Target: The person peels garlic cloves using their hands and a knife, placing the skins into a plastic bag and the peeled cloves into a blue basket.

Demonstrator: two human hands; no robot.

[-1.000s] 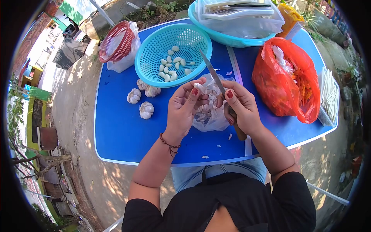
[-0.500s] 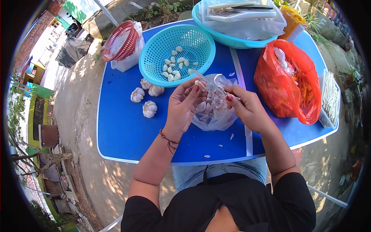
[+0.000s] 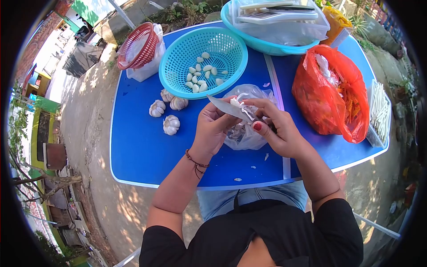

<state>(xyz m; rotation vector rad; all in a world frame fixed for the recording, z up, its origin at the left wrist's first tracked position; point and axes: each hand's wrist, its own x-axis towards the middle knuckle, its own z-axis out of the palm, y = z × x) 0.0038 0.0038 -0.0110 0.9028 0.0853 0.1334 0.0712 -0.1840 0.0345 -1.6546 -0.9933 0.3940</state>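
Over the clear bag [image 3: 249, 133], just below the teal basket [image 3: 202, 60], the left hand [image 3: 213, 129] pinches a garlic clove [image 3: 235, 102] while the right hand [image 3: 278, 127] grips the knife [image 3: 229, 109]. Peeling seems underway; next, the skin likely needs lifting off.

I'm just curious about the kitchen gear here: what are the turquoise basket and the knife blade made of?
The turquoise basket looks like moulded plastic: a uniform bright colour with a regular mesh of small holes and a smooth rim. The knife blade, held by the right hand, looks like bare metal, probably steel: thin, flat, grey and dully reflective. Its handle is hidden in the hand.
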